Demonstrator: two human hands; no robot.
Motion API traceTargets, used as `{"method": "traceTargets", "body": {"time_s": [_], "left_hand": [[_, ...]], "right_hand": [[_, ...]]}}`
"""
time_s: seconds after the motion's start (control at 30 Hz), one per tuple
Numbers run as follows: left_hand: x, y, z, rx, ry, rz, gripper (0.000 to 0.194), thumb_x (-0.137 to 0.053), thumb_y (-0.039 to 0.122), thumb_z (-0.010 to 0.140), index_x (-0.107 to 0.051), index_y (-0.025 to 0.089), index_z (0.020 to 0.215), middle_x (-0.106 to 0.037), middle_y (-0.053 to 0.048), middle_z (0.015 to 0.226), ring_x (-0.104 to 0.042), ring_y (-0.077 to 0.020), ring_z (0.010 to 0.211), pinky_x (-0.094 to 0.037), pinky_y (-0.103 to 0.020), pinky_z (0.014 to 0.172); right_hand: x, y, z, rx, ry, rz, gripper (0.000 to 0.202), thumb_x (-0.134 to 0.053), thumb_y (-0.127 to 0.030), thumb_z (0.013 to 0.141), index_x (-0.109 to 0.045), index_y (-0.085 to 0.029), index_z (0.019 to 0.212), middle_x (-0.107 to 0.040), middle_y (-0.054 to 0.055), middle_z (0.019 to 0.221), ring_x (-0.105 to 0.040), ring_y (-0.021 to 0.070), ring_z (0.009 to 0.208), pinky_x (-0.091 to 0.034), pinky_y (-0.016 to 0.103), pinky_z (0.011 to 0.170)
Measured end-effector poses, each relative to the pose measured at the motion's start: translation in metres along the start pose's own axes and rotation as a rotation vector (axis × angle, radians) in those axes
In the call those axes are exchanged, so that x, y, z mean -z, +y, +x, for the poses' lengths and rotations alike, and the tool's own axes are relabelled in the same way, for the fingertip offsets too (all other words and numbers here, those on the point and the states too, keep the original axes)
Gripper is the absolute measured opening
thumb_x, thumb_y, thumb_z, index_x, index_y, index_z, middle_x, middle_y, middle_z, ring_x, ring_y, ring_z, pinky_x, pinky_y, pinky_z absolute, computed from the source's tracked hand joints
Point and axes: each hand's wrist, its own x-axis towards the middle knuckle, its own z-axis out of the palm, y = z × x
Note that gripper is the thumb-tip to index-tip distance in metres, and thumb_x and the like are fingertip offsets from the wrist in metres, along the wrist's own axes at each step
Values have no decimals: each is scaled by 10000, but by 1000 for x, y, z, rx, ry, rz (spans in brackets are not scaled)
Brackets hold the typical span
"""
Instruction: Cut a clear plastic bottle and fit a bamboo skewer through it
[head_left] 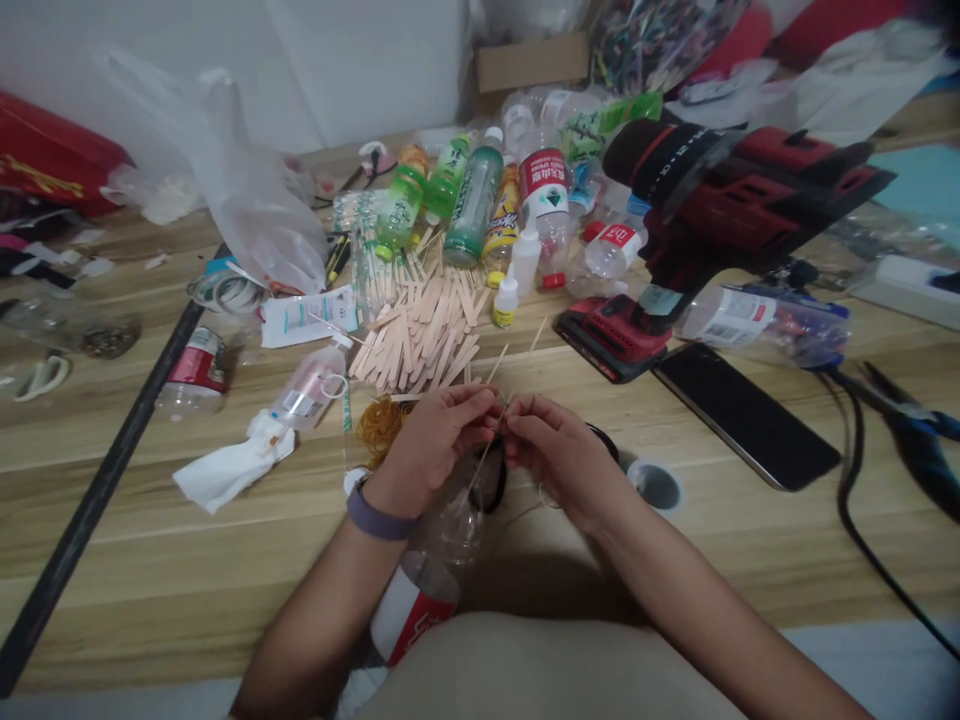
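Note:
Both of my hands meet above the wooden table (322,560), fingertips almost touching. My left hand (442,430), with a purple band at the wrist, pinches a thin wooden stick (482,465) that slants up between the hands. The fingers of my right hand (551,435) are closed at the same spot; the small piece between the fingertips is too blurred to name. Below my hands lies a clear plastic bottle (450,530) with a red and white label, close to my body. A bundle of tan rubber bands (379,430) lies beside my left hand.
A heap of flat wooden sticks (427,330) lies ahead, with several drink bottles (474,200) behind it. A red and black power drill (705,210) stands at the right, near a phone (742,410) and pliers (911,430). A long dark bar (105,480) crosses the left side.

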Motion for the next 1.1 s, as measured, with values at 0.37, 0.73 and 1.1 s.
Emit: {"method": "traceTargets", "body": {"time_s": [0.37,0.73,1.1], "left_hand": [[-2,-8,6,-58,-72,-68,222,-841,254,690,-648,156,638,-578,50,550,-484,-50,467,-406,-161,457],[-7,-17,6,-282,-131,-304,234,-863,232,712,-646,153,754,-712,-8,848,-575,-65,655,-475,-174,615],[-6,-13,11,-421,-128,153,147,-631,272,891,-534,218,795,-539,53,656,-494,-116,639,-406,-237,647]], "right_hand": [[2,4,2,18,-42,119,256,-839,-305,594,-632,-177,676,-598,-12,665,-512,109,581,-415,231,535],[12,11,6,201,32,392,243,-795,-318,618,-586,-215,682,-643,-27,875,-408,88,600,-416,242,571],[1,-8,9,297,43,-87,175,-585,-342,708,-437,-249,694,-439,-60,622,-257,104,464,-210,276,457]]}}
